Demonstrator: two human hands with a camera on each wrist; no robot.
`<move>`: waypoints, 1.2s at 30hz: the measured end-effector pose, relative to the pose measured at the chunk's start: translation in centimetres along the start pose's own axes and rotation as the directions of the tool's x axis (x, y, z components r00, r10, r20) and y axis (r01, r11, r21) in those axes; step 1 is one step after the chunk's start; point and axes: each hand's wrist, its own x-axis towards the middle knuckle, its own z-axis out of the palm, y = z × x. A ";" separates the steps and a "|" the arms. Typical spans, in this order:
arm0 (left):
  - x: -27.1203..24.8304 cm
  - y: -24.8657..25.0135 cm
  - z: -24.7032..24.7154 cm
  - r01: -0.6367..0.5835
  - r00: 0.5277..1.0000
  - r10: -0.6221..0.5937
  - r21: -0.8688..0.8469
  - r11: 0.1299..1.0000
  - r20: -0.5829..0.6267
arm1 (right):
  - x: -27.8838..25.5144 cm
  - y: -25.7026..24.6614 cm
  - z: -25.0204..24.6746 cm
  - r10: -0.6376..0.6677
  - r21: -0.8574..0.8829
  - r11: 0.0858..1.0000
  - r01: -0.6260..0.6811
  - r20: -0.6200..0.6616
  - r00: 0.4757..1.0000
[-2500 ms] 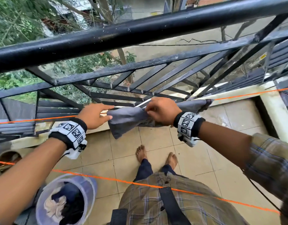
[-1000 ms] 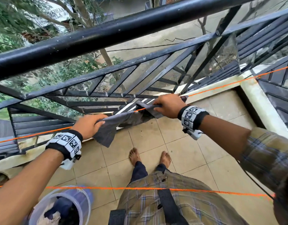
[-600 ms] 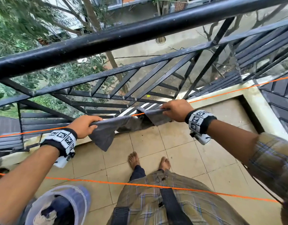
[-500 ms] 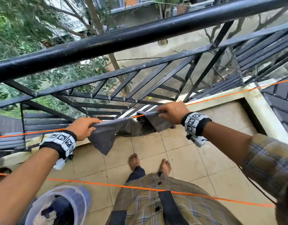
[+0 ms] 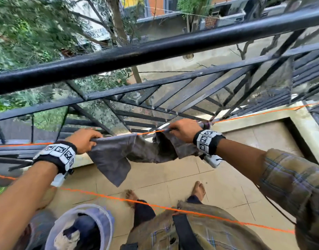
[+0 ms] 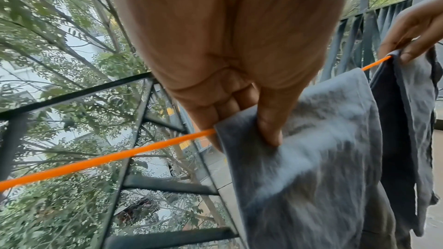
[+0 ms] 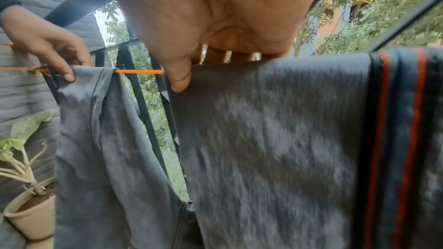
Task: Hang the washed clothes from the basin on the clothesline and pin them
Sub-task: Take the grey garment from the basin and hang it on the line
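A damp grey garment (image 5: pixel 119 154) hangs folded over the far orange clothesline (image 5: pixel 259 113), stretched between my hands. My left hand (image 5: pixel 94 139) grips its left end on the line, thumb (image 6: pixel 271 130) pressed on the near face of the cloth (image 6: pixel 311 168) and fingers behind it. My right hand (image 5: pixel 173 129) pinches the right end against the line, thumb (image 7: pixel 178 79) in front. That end of the garment (image 7: pixel 275 149) has orange stripes along its right edge. The pale basin (image 5: pixel 104 215) with more clothes stands on the floor at lower left.
A black metal railing (image 5: pixel 155 49) runs just beyond the line, with a drop and trees behind it. A second orange line (image 5: pixel 218 218) crosses close to my waist. A potted plant (image 7: pixel 26 207) stands by the wall at the left. My bare feet are on tiled floor (image 5: pixel 227 183).
My hands have moved apart along the line, the left one going left, and the bunched grey garment is now spread out between them.
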 end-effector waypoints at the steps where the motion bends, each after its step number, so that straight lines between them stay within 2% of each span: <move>1: -0.4 -2.2 -0.1 0.005 1.000 -0.005 0.000 1.000 -0.001 | 0.7 -2.0 0.2 -0.005 0.001 1.000 0.005 0.008 1.000; 7: -4.5 -15.5 -1.8 0.056 0.998 -0.057 -0.013 0.998 -0.024 | 6.7 -16.6 2.1 -0.107 -0.038 0.993 0.108 0.044 0.993; 15: -9.7 -28.1 -4.6 0.226 0.969 -0.219 0.048 0.973 -0.110 | 13.5 -30.6 2.8 -0.187 -0.131 0.973 0.191 0.040 0.981; 24: -11.3 -34.2 -4.1 0.328 0.937 -0.294 0.184 0.926 -0.189 | 17.6 -39.0 3.7 -0.347 -0.151 0.922 0.355 0.083 0.934; 28: -12.9 -37.5 -4.9 0.411 0.902 -0.324 0.331 0.850 -0.287 | 19.3 -42.7 3.6 -0.397 -0.143 0.901 0.410 0.116 0.911; 32: -15.1 -41.3 -4.7 0.496 0.852 -0.407 0.263 0.827 -0.329 | 20.6 -47.7 3.8 -0.475 -0.115 0.866 0.486 0.113 0.873; 36: -16.7 -44.7 -4.8 0.524 0.818 -0.411 0.229 0.820 -0.402 | 22.1 -53.2 4.2 -0.506 -0.092 0.852 0.516 0.109 0.856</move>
